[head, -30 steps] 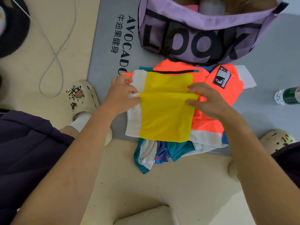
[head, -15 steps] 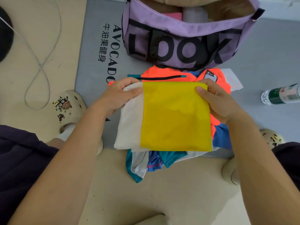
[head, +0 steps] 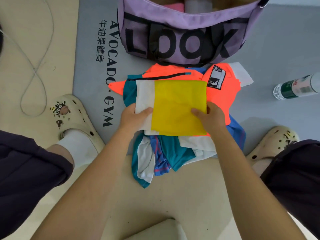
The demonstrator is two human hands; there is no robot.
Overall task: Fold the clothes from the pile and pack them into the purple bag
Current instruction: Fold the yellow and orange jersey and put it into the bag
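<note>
A folded yellow-and-white garment [head: 178, 104] lies flat over the clothes pile [head: 166, 153]. My left hand [head: 134, 116] grips its near left side, thumb on top of the white part. My right hand [head: 210, 118] grips its near right side, thumb on the yellow. Under it the pile shows an orange top [head: 220, 94], teal, blue and white pieces. The purple bag [head: 187, 38] marked LOOK stands open just beyond the pile, with pink and grey items inside.
A grey gym mat [head: 277, 49] lies under the bag and most of the pile. A plastic water bottle [head: 296, 87] lies at the right. My feet in cream clogs [head: 74, 115] flank the pile. A grey cable [head: 34, 66] loops on the left floor.
The garment was folded in half, lifted, and now lies flat on the pile. Both hands shifted from its far edge to its near edge.
</note>
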